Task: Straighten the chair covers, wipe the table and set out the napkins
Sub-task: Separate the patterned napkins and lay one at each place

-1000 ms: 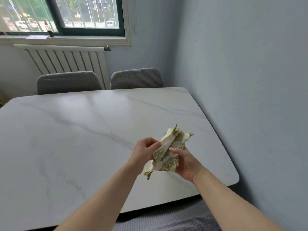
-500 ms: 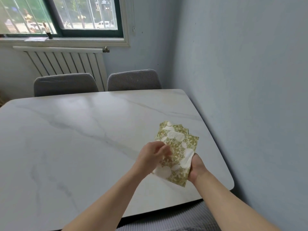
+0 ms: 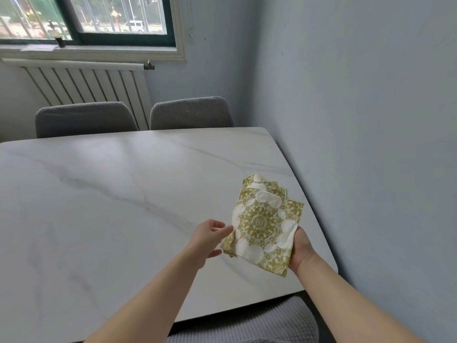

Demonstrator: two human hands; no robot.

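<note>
No text, label, brand, number or sign can be read; only an ornamental green pattern is printed on the napkins (image 3: 264,224).

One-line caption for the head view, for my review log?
Right hand holds fanned green-patterned napkins above the marble table; left hand open beside them.

Green-and-white patterned napkins (image 3: 264,224), fanned stack, above white table (image 3: 111,194)

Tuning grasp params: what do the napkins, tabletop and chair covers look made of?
Napkins: likely soft paper tissue, matte, printed green; edges flop and fan. Tabletop: marble-look stone or sintered slab, glossy; grey veins, window glare. Chair covers: grey knitted fabric, waffle texture.
</note>
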